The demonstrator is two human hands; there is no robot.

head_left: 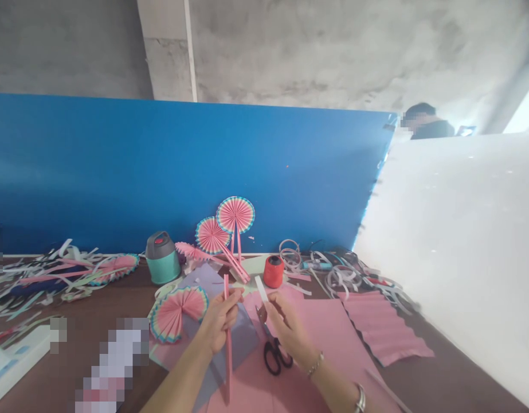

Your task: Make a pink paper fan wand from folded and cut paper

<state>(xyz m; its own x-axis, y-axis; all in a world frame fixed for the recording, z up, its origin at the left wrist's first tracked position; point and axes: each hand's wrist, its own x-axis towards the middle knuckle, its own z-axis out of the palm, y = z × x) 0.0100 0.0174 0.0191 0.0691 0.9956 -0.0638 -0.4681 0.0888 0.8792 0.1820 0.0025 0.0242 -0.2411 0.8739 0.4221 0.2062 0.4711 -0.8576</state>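
Observation:
My left hand [223, 318] is closed around a long, narrow folded strip of pink paper [228, 367], which stands nearly upright. In my right hand [285, 324] a short white strip [261, 289] is pinched, pointing up and to the left. Black-handled scissors [273, 357] lie on pink paper sheets [320, 338] below my right hand, their blades partly covered by it. Left of my left hand rests a pleated pink paper fan [178, 312] with a blue and yellow edge. Under both hands are a greyish-purple sheet [247, 338] and more pink paper.
Finished round fans [235, 215] lean against the blue partition [118, 172]. A teal and grey device [163, 259] and a red container [273, 272] stand behind the hands. Paper strips [70, 267] heap at left; rolls of strip [344, 278] and creased pink paper [384, 327] lie right.

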